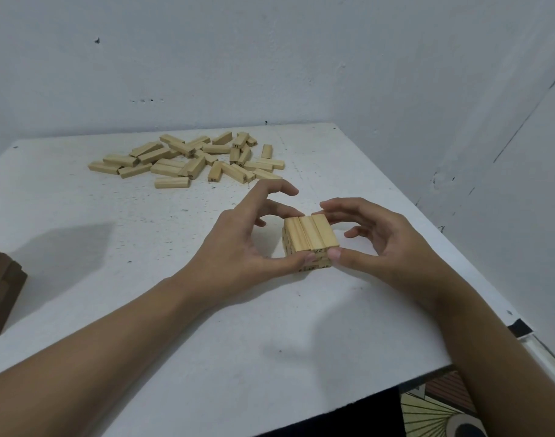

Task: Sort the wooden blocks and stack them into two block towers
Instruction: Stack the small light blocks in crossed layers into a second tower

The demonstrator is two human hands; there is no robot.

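A short tower of light wooden blocks (311, 234) stands right of the table's middle, with three blocks side by side on top. My left hand (241, 250) is on its left side, thumb pressed to the front face, fingers curled over the far edge. On the tower's right side is my right hand (377, 244), thumb at the front corner and fingertips on the far end of the top layer. A loose pile of light blocks (191, 159) lies at the back of the table. A dark brown block tower (1, 294) stands at the left edge, partly cut off.
The white speckled table (112, 247) sits in a corner, walls close behind and to the right. Its front edge runs diagonally at the lower right, with patterned floor (434, 411) below it.
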